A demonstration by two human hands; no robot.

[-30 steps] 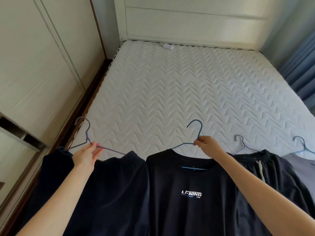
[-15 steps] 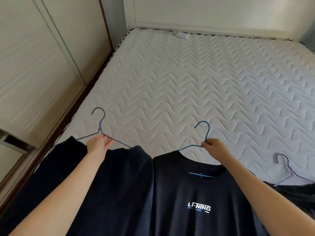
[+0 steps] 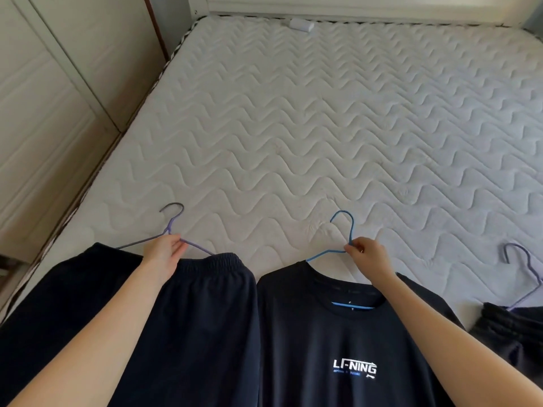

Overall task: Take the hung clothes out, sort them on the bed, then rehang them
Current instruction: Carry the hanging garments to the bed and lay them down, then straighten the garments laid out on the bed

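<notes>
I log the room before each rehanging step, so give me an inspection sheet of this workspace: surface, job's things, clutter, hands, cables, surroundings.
Surface: white quilted mattress.
Job's things: dark bottoms on a purple hanger at left; black T-shirt on a blue hanger beside them; third garment on a third hanger at the right edge.
Clutter: small white object by the headboard.
Hands: left hand holds the purple hanger below its hook; right hand pinches the blue hanger's neck.
Cables: nothing seen.
Surroundings: wardrobe doors at left; headboard at the far end.
</notes>
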